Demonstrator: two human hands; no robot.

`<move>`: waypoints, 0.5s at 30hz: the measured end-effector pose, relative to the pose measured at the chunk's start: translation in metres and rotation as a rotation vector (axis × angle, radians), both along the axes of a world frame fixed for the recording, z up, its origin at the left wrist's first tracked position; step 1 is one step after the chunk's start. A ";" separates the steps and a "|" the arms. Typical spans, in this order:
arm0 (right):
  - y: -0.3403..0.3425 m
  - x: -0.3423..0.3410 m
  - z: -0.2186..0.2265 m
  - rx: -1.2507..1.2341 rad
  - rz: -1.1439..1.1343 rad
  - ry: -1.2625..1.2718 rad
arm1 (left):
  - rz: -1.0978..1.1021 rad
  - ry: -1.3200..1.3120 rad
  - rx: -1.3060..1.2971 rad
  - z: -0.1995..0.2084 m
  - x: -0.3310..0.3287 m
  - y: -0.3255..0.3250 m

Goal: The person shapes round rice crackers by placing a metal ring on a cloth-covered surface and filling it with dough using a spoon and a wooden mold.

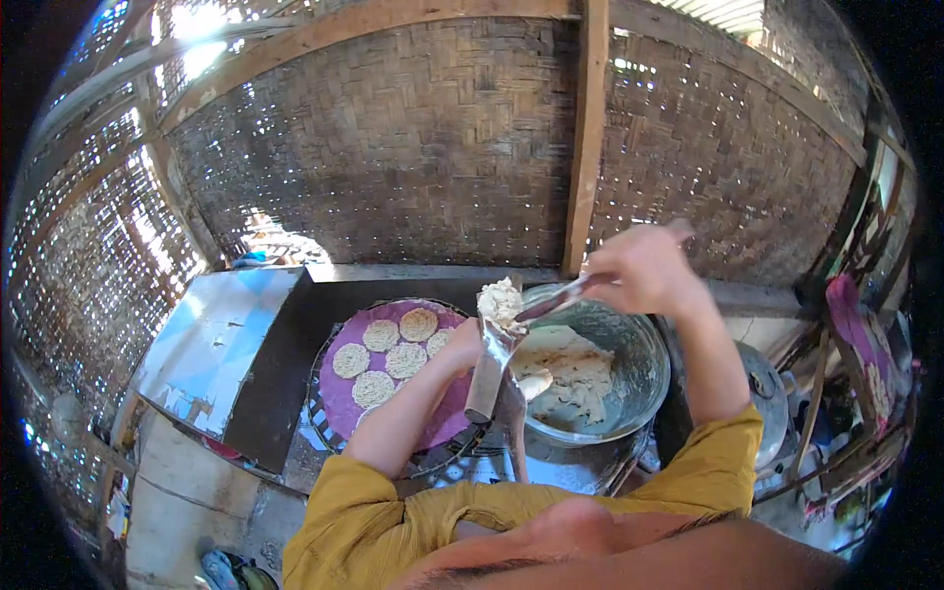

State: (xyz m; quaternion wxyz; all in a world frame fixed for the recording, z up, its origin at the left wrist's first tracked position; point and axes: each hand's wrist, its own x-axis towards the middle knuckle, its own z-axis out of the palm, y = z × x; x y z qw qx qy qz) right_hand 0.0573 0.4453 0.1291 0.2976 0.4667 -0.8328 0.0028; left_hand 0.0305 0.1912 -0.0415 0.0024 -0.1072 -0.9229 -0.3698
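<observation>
My left hand (468, 346) is closed around a wooden-handled press with a metal cup (498, 344). A pale lump of dough (501, 301) heaps over the cup's top. My right hand (641, 269), slightly blurred, grips a spatula-like tool (562, 299), its tip against the dough at the cup. Below the tool stands a wide metal basin (661, 372) with more pale, sticky dough (575, 369) in it. Left of the press, several round, coarse-textured dough discs (404, 360) lie on a purple sheet (339, 391) over a round rack; my left forearm hides part of them.
A box with a blue-and-white top (221, 329) stands left of the rack. A lidded metal pot (762, 398) is right of the basin. Woven bamboo walls (423, 157) and a wooden post (588, 138) rise behind. A purple cloth (854, 315) hangs at far right.
</observation>
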 end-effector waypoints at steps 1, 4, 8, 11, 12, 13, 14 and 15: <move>0.014 0.001 0.011 -0.062 -0.050 -0.040 | 0.011 0.005 0.001 0.000 0.000 -0.003; 0.019 0.006 0.021 -0.305 -0.152 0.017 | -0.005 0.035 -0.074 0.002 0.001 0.000; 0.013 -0.006 0.012 -0.149 -0.016 0.021 | -0.061 0.130 -0.128 0.006 0.000 0.015; 0.023 0.006 0.018 -0.078 -0.083 -0.046 | -0.040 0.090 -0.039 0.012 0.007 0.007; 0.020 0.006 0.016 -0.060 -0.046 -0.027 | -0.022 0.098 -0.073 0.010 0.005 0.007; 0.014 0.007 0.013 -0.045 -0.012 -0.013 | -0.008 0.102 -0.111 0.009 0.004 0.010; 0.007 0.007 0.009 -0.031 0.022 0.001 | 0.006 0.105 -0.149 0.009 0.005 0.013; -0.001 0.006 0.003 0.000 0.043 0.000 | 0.004 0.079 -0.156 0.010 0.009 0.015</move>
